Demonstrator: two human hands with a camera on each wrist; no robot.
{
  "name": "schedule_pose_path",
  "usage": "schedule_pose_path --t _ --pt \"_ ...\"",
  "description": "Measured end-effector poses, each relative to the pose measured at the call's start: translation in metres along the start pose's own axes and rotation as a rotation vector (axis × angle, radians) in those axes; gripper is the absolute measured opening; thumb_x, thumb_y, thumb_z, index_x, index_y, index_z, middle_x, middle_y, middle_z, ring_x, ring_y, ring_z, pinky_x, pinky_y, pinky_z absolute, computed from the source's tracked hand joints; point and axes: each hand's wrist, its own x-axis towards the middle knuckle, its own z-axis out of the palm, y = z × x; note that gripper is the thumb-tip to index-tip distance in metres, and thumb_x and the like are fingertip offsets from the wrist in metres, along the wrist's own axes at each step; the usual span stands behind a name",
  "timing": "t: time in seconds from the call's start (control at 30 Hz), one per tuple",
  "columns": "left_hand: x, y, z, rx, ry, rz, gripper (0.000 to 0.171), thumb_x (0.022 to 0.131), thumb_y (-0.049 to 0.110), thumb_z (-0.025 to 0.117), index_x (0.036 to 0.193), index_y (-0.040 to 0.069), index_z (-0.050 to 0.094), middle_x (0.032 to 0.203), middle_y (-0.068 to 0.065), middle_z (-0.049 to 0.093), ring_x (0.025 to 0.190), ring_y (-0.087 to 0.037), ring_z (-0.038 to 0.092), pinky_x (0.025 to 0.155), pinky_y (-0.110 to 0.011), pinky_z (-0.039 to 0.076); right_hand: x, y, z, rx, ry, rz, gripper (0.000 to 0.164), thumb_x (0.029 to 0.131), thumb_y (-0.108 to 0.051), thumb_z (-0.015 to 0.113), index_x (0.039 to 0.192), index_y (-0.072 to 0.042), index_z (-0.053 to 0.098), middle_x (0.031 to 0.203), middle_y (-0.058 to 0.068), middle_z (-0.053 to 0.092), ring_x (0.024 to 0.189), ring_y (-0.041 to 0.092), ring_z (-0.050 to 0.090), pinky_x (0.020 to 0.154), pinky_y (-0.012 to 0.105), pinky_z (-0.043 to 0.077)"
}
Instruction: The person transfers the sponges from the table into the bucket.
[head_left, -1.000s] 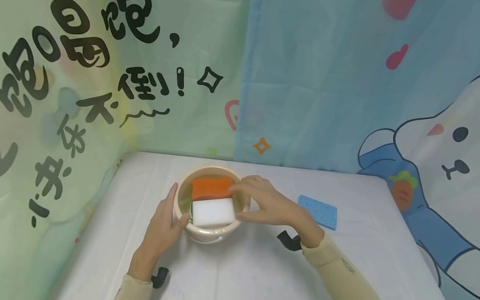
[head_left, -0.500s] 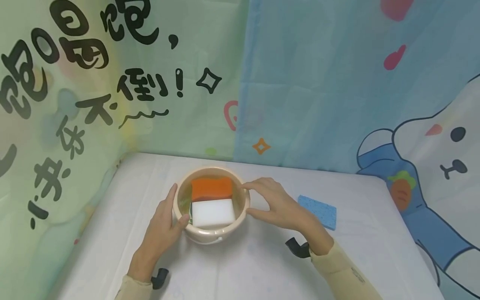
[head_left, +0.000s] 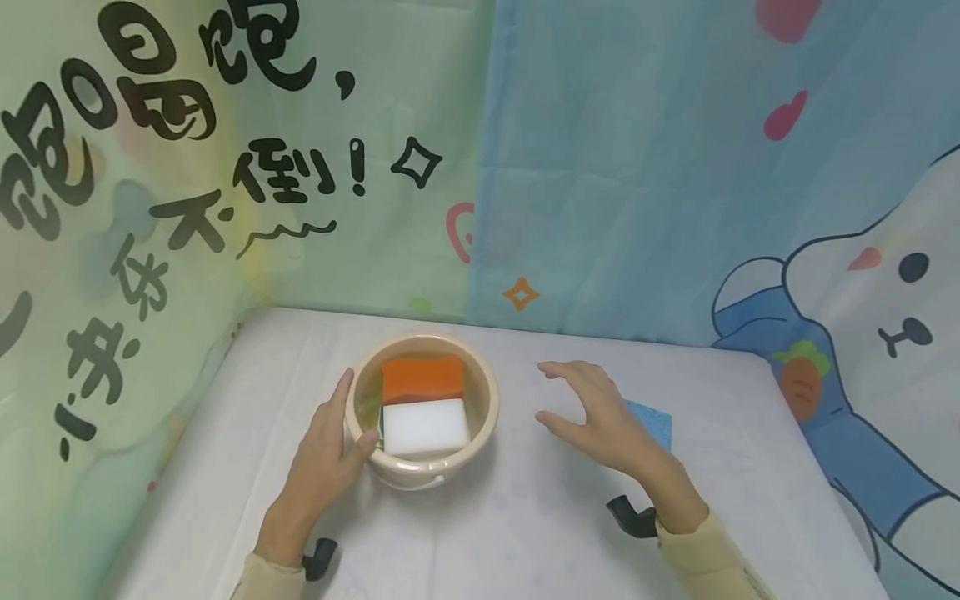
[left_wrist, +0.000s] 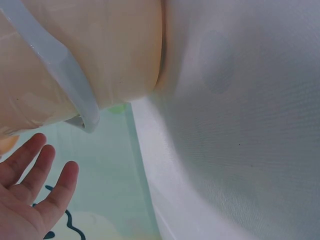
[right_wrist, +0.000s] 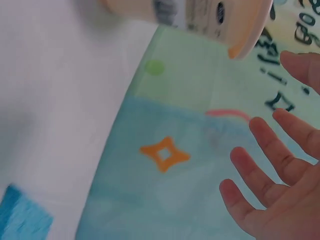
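Note:
A cream bucket stands on the white table, holding an orange sponge behind a white sponge block. Something greenish shows at its inner left side, mostly hidden. My left hand rests at the bucket's left side, the thumb over the front-left rim and the fingers extended along the outside. In the left wrist view, several of its fingers are spread near the bucket and its pale handle. To the right of the bucket, my right hand hovers with spread, gently bent fingers and holds nothing.
A blue sponge lies on the table, partly hidden behind the right hand. Printed curtains hang along the table's left and back edges. A black curved piece sits at each wrist.
My right hand has drawn out of the bucket and moved right, now overlapping the blue sponge in the head view. My left hand and the bucket stay in place.

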Motion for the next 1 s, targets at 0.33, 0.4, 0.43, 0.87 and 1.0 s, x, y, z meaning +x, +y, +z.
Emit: schedule_pose_path --t 0.33,0.4,0.43,0.87,1.0 --pt "-0.002 0.001 0.0 -0.009 -0.005 -0.001 0.084 0.093 0.03 0.063 0.161 0.013 0.017 0.143 -0.025 0.049 0.126 -0.042 0.05 0.098 -0.063 0.043 -0.039 0.04 -0.014 -0.094 0.069 0.187 0.059 0.085 -0.01 0.079 0.138 -0.001 0.053 0.126 0.021 0.058 0.121 0.042 0.046 0.097 0.063 0.036" --pt "-0.002 0.001 0.0 -0.008 -0.006 0.001 0.084 0.094 0.03 0.063 0.161 0.014 0.017 0.143 -0.025 0.048 0.127 -0.042 0.05 0.098 -0.063 0.043 -0.046 0.049 -0.017 -0.109 0.064 0.222 0.06 0.086 -0.011 0.078 0.138 0.0 0.052 0.128 0.023 0.057 0.121 0.044 0.045 0.097 0.064 0.036" --pt "-0.002 0.0 0.0 -0.007 -0.006 0.002 0.084 0.094 0.03 0.063 0.162 0.014 0.017 0.143 -0.025 0.048 0.127 -0.042 0.05 0.098 -0.063 0.043 -0.049 0.054 -0.019 -0.115 0.063 0.235 0.06 0.086 -0.011 0.079 0.138 0.001 0.052 0.129 0.024 0.056 0.122 0.045 0.044 0.097 0.064 0.035" --pt "-0.001 0.001 -0.001 -0.005 -0.013 0.003 0.083 0.094 0.03 0.063 0.161 0.013 0.017 0.145 -0.026 0.047 0.128 -0.043 0.049 0.098 -0.064 0.042 -0.07 0.11 -0.024 -0.144 -0.052 0.344 0.077 0.086 -0.021 0.08 0.147 0.005 0.039 0.143 0.033 0.042 0.13 0.055 0.034 0.101 0.07 0.03" --pt "0.0 0.001 0.0 0.001 -0.017 -0.006 0.084 0.093 0.03 0.062 0.162 0.014 0.017 0.146 -0.025 0.046 0.129 -0.043 0.048 0.098 -0.064 0.042 -0.071 0.118 -0.023 -0.163 -0.087 0.377 0.079 0.087 -0.024 0.079 0.147 0.005 0.038 0.144 0.035 0.039 0.13 0.058 0.032 0.099 0.074 0.028"
